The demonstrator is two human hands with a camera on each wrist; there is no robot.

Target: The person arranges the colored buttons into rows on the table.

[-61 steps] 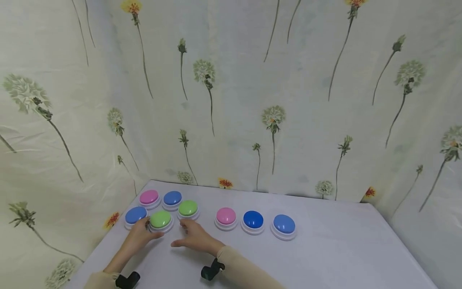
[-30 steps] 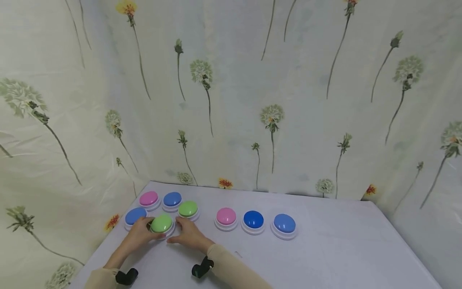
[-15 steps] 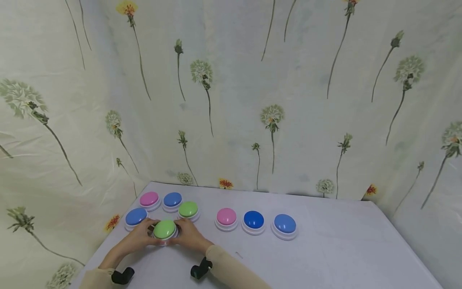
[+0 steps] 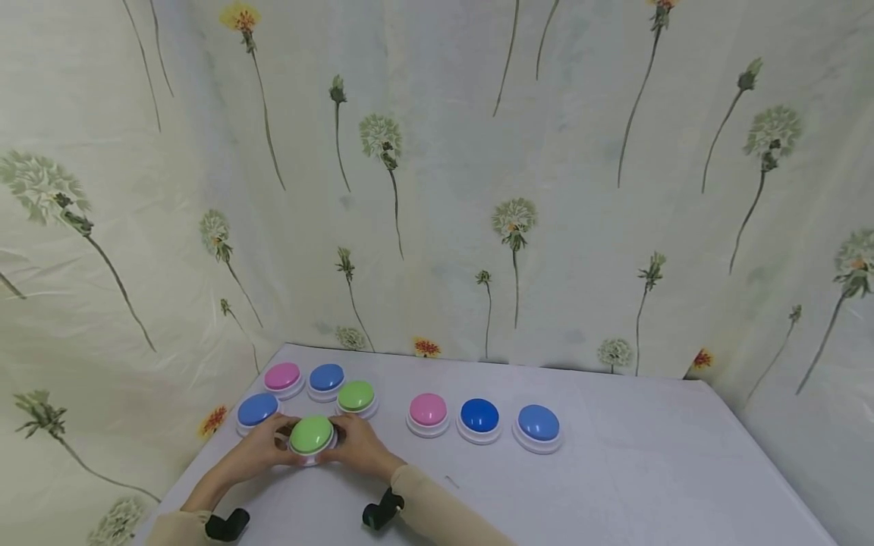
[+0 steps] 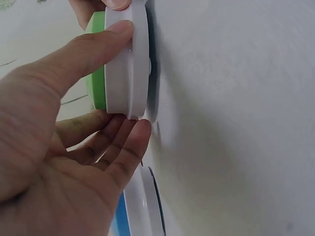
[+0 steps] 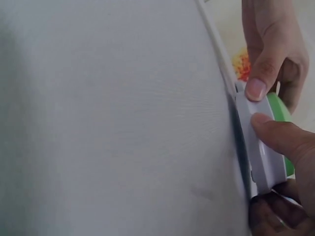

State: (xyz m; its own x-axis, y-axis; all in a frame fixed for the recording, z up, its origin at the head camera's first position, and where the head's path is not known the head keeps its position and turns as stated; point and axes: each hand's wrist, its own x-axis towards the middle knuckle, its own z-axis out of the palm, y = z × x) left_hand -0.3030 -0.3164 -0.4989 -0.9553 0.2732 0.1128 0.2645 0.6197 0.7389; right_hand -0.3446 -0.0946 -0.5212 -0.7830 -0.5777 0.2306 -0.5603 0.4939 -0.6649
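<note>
While the white tabletop [image 4: 614,470] spreads widely through the lower right of the frame, its left edge slants down close beside the left arm toward the bottom left. Its back edge crosses below the middle of the frame, against the floral cloth [image 4: 437,152], and its right edge drops toward the bottom right corner. A broad stretch of surface lies between that right edge and the rightmost blue button [image 4: 539,422]; on the lower left, room is tighter, with other buttons just beyond the fingers.

The near green button [image 4: 312,434] sits left of centre in the lower frame, between the left hand [image 4: 262,447] and the right hand [image 4: 358,447]. Both hands grasp it from opposite sides, thumbs pressed on the rim of its white base. Whether the base touches the tabletop, I cannot tell.

Eight buttons show in all: two green, two pink, four blue. Behind the held one are the rear green button [image 4: 356,394], back blue button [image 4: 326,375], left pink button [image 4: 283,374] and left blue button [image 4: 257,408]. Right of the hands, a row of three holds the right pink button [image 4: 428,409], dark blue button [image 4: 479,415] and rightmost blue one.
</note>
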